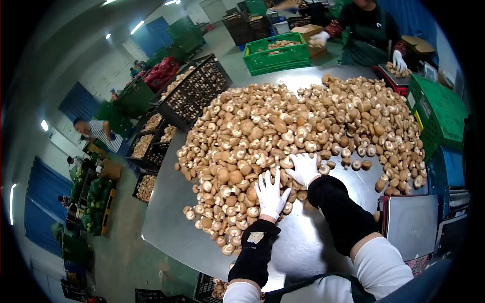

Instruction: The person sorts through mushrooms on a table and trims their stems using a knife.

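A wide heap of brown-capped mushrooms [252, 126] with pale stems covers much of the metal table [172, 217]. My left hand [272, 196], in a white glove and black sleeve cover, lies on the near edge of the heap with its fingers spread. Just right of it and slightly farther in, my right hand [304, 169], gloved the same way, rests against the mushrooms with its fingers apart. Some fingertips are partly lost among the caps. In neither hand can I see a mushroom being gripped.
A scale [411, 222] stands at the table's right edge. Beyond it is a green crate [437, 113]; another green crate [277, 56] sits at the far edge. A black crate of mushrooms [194, 91] stands at the left. Across the table, a gloved co-worker [366, 35] handles mushrooms on another scale.
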{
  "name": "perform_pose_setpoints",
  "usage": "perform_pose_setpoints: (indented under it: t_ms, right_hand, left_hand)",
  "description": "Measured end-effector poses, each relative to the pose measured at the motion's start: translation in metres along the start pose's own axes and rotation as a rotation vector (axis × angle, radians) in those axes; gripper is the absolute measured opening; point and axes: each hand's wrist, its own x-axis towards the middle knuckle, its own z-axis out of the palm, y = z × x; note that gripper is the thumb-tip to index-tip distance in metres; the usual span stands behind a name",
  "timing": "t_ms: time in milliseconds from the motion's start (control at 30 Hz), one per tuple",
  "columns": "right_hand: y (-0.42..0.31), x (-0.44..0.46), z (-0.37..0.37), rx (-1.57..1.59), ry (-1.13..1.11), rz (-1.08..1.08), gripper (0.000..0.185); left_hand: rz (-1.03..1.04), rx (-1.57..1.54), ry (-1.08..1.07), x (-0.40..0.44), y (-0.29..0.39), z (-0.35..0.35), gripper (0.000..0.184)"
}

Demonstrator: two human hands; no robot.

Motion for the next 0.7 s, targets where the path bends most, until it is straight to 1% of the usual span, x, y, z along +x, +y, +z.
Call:
perform_pose_setpoints:
  t_ms: [67, 100, 167, 200, 233, 300, 333, 367, 433, 467, 500, 567, 600, 633, 667, 700]
  right_hand:
    - [0.009, -0.015, 0.003, 0.0, 0.021, -0.057, 0.054]
    - [0.011, -0.022, 0.007, 0.051, 0.082, -0.113, 0.05]
    - [0.019, -0.048, 0.012, 0.062, 0.06, -0.153, 0.046]
    - [0.023, -0.056, 0.016, 0.087, 0.088, -0.169, 0.043]
    - [0.028, -0.066, 0.023, 0.095, 0.19, -0.195, 0.043]
    - [0.035, -0.082, 0.025, 0.14, 0.151, -0.167, 0.043]
    - [0.036, -0.088, 0.026, 0.212, 0.111, -0.154, 0.043]
    - [0.039, -0.093, 0.023, 0.27, 0.075, -0.158, 0.043]
    - [0.032, -0.106, 0.011, 0.046, 0.219, -0.188, 0.04]
    - [0.027, -0.114, 0.001, 0.031, 0.231, -0.184, 0.04]
    - [0.022, -0.121, -0.005, 0.112, 0.329, -0.201, 0.037]
    - [0.011, -0.145, -0.018, 0.156, 0.329, -0.24, 0.034]
    - [0.002, -0.163, -0.031, 0.208, 0.296, -0.275, 0.031]
    - [-0.005, -0.181, -0.039, 0.26, 0.258, -0.311, 0.029]
    - [-0.011, -0.2, -0.034, 0.213, 0.26, -0.362, 0.025]
    - [-0.016, -0.218, -0.027, 0.223, 0.189, -0.397, 0.022]
  left_hand:
    - [0.02, -0.07, 0.006, -0.003, 0.005, 0.007, 0.078]
    - [0.005, -0.117, 0.018, -0.004, 0.009, 0.004, 0.072]
    - [0.025, -0.198, 0.011, -0.01, 0.011, 0.004, 0.063]
    - [0.04, -0.195, -0.011, -0.014, 0.016, -0.001, 0.056]
    - [0.096, -0.175, 0.004, -0.019, 0.016, 0.003, 0.053]
    - [0.195, -0.085, -0.002, -0.034, 0.023, -0.005, 0.05]
    - [0.23, -0.063, -0.013, -0.042, 0.025, -0.002, 0.047]
    - [0.245, -0.095, 0.0, -0.047, 0.025, 0.0, 0.045]
    - [0.246, -0.072, -0.082, -0.054, 0.026, -0.012, 0.044]
    - [0.231, -0.07, -0.109, -0.058, 0.027, -0.018, 0.05]
    - [0.198, -0.048, -0.127, -0.062, 0.034, -0.036, 0.06]
    - [0.169, -0.204, -0.029, -0.083, 0.043, -0.059, 0.07]
    - [0.125, -0.406, -0.005, -0.099, 0.042, -0.056, 0.075]
    - [0.101, -0.669, -0.02, -0.116, 0.049, -0.066, 0.067]
    - [-0.1, -1.109, -0.113, -0.135, 0.063, -0.074, 0.063]
    - [-0.319, -1.541, -0.211, -0.152, 0.076, -0.08, 0.059]
